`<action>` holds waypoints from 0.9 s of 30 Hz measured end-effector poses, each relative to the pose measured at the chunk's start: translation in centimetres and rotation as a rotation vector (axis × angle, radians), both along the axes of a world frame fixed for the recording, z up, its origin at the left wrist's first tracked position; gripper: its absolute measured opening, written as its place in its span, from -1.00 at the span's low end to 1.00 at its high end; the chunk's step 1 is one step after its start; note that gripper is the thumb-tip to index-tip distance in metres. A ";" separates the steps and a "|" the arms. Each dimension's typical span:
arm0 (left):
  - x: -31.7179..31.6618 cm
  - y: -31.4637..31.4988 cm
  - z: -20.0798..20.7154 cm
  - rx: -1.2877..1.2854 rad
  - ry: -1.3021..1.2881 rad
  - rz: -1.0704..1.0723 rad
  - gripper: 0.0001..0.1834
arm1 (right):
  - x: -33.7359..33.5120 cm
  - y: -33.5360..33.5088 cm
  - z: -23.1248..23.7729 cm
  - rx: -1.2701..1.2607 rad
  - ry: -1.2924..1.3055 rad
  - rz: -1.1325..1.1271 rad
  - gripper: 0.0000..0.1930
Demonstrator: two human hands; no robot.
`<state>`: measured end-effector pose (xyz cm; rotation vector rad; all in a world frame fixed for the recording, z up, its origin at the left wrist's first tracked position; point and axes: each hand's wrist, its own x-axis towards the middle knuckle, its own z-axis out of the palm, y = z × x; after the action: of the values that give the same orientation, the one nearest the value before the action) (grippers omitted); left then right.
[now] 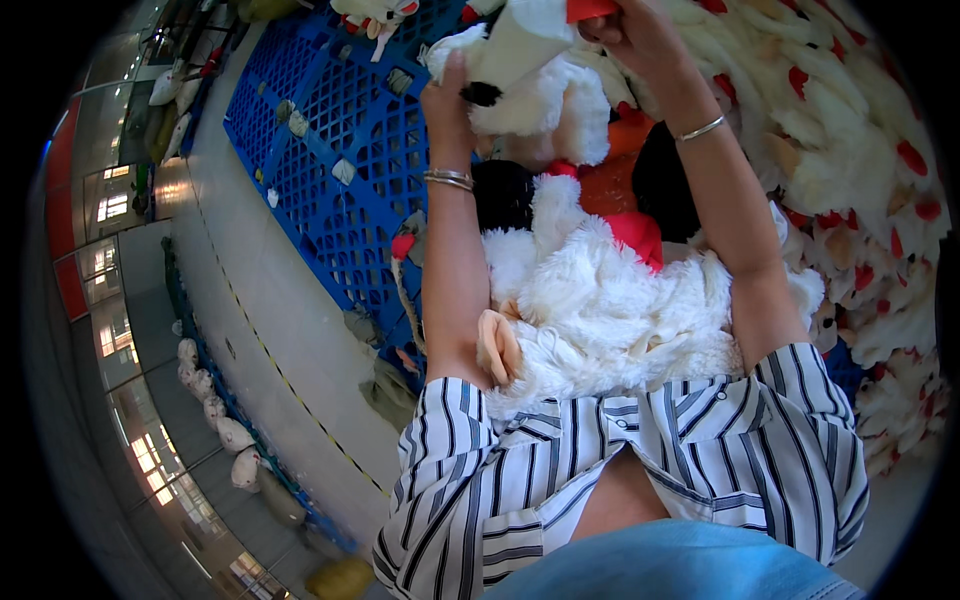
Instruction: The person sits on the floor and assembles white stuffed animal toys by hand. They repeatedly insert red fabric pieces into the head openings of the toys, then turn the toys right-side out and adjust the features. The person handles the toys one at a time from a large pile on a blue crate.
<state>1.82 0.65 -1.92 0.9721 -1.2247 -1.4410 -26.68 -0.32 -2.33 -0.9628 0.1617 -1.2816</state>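
At the top of the head view I hold up a white plush toy skin (pixel 545 95), limp, with a smooth cream patch, a black spot and a red part. My left hand (pixel 446 110) grips its left side, the thumb on the white fur. Higher up, my right hand (pixel 640 42) is closed on its red part (pixel 590 9). More white plush skins (pixel 620 310) lie heaped on my lap below, with a pinkish ear (pixel 498 347) and a red piece (pixel 634 238) showing.
To the left, blue plastic pallets (pixel 340 215) bear a few small scraps. A large heap of white plush skins (pixel 840 130) with red parts fills the right side. An orange surface (pixel 618 170) shows beyond my lap. Filled sacks (pixel 235 435) line the far left wall.
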 end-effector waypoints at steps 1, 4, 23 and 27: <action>-0.3 0.2 0.1 0.060 0.075 0.007 -0.53 | 0.6 0.8 -0.5 0.105 0.029 -0.132 -0.69; -0.2 1.8 1.1 -0.046 -0.385 -0.385 -0.60 | 0.3 0.5 -1.3 0.198 0.181 -0.314 -0.70; -4.2 3.6 0.5 -0.103 -0.110 -0.251 -0.13 | 2.9 1.7 -2.3 0.138 1.236 -0.878 -0.71; -4.3 3.5 -0.6 -0.069 -0.198 -0.194 -0.10 | 4.0 1.4 -0.2 0.759 0.518 -0.648 -0.72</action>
<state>-2.53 4.11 -2.50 0.9880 -1.5392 -1.4662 -22.68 1.12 -2.51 -0.5551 1.3514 -1.3423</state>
